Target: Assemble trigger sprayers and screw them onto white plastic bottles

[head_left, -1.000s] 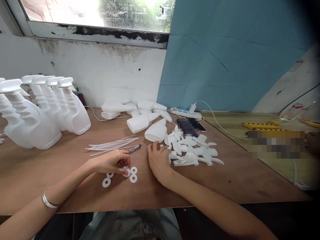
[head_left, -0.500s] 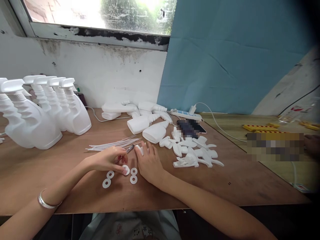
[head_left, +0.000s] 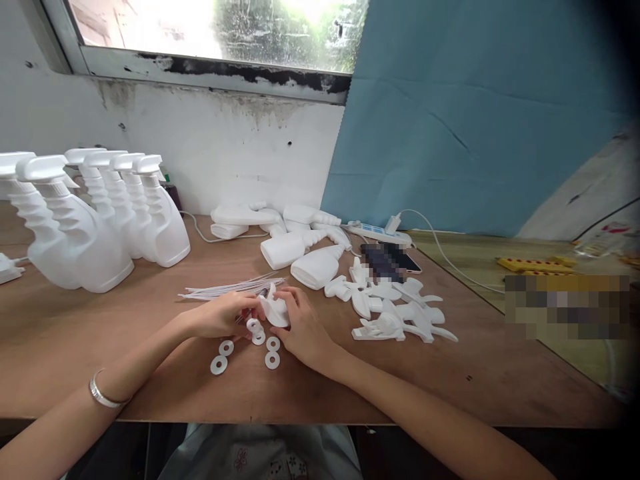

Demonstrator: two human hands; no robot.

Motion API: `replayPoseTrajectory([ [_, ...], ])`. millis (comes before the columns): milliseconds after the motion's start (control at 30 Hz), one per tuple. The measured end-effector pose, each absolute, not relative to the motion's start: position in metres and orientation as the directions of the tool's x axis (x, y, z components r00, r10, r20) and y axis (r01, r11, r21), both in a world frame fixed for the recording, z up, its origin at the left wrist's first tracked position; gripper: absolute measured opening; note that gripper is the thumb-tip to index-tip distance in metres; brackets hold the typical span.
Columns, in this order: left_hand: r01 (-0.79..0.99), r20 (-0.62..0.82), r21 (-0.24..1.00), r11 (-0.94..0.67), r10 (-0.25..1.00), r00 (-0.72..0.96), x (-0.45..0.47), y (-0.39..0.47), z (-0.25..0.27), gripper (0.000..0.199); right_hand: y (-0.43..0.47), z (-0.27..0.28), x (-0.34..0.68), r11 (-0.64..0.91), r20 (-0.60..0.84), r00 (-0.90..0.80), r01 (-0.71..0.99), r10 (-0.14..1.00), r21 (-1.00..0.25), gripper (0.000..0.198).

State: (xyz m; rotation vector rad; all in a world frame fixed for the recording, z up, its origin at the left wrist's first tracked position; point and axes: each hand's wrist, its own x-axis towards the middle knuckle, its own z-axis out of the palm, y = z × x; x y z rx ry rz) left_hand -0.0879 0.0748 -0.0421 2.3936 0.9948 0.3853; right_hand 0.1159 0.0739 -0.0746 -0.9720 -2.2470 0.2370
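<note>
My right hand [head_left: 310, 333] is curled around a white trigger spray head [head_left: 275, 310], raised slightly off the brown table between my hands. Close beside it, my left hand [head_left: 225, 316] pinches a small white ring washer [head_left: 253, 325] near the spray head. Another washer [head_left: 259, 337] lies just below those fingertips. Two washers [head_left: 273, 360] lie in front of my right hand, and two more [head_left: 219, 365] in front of my left. The dark end of a slim metal tool [head_left: 263, 292] shows behind the left fingers; the rest is hidden.
Thin white tubes [head_left: 220, 291] lie behind my left hand. Upright white spray bottles [head_left: 100, 247] stand at left. Headless bottles [head_left: 315, 265] lie at the back, with loose spray heads [head_left: 395, 313] at right. A power strip [head_left: 383, 233] and its cable are behind them.
The spray head has come up off the table in my right hand and turned toward my left hand. My left hand has lifted a washer toward it.
</note>
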Motion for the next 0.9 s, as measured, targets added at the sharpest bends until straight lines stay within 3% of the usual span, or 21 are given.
replayPoseTrajectory([
  [67,0.581,0.066,0.524,-0.623,0.71,0.701,-0.0885,0.0752,-0.0428,0.017,0.076,-0.0761,0.1152,0.681,0.495,-0.469,0.525,0.732,-0.51,0.044],
  [167,0.606,0.1,0.455,-0.653,0.714,0.693,-0.0899,0.0774,-0.0454,0.018,0.0779,-0.0775,0.1146,0.681,0.489,-0.476,0.472,0.731,-0.559,0.042],
  [267,0.644,0.154,0.395,-0.655,0.739,0.656,-0.0914,0.0809,-0.0474,0.019,0.078,-0.0782,0.1151,0.721,0.515,-0.505,0.478,0.693,-0.502,0.047],
  [367,0.668,0.197,0.383,-0.638,0.763,0.615,-0.0919,0.0832,-0.0482,0.017,0.0769,-0.079,0.1155,0.79,0.555,-0.567,0.493,0.609,-0.364,0.048],
  [467,0.658,0.243,0.405,-0.635,0.769,0.592,-0.091,0.0827,-0.0492,0.015,0.0749,-0.0785,0.1149,0.843,0.582,-0.621,0.474,0.526,-0.256,0.033],
  [567,0.643,0.229,0.462,-0.61,0.783,0.578,-0.0887,0.0804,-0.0501,0.02,0.0727,-0.0763,0.1137,0.851,0.584,-0.629,0.462,0.512,-0.248,0.017],
  [667,0.613,0.186,0.546,-0.572,0.795,0.577,-0.0863,0.0782,-0.0503,0.022,0.0725,-0.0751,0.1133,0.845,0.579,-0.621,0.45,0.529,-0.29,0.024],
  [800,0.539,0.238,0.622,-0.567,0.793,0.56,-0.0841,0.0769,-0.0488,0.021,0.075,-0.0769,0.1133,0.816,0.573,-0.58,0.426,0.578,-0.392,0.044],
  [900,0.571,0.223,0.642,-0.512,0.837,0.499,-0.0827,0.0751,-0.046,0.025,0.076,-0.078,0.1131,0.784,0.528,-0.58,0.433,0.62,-0.445,0.043],
])
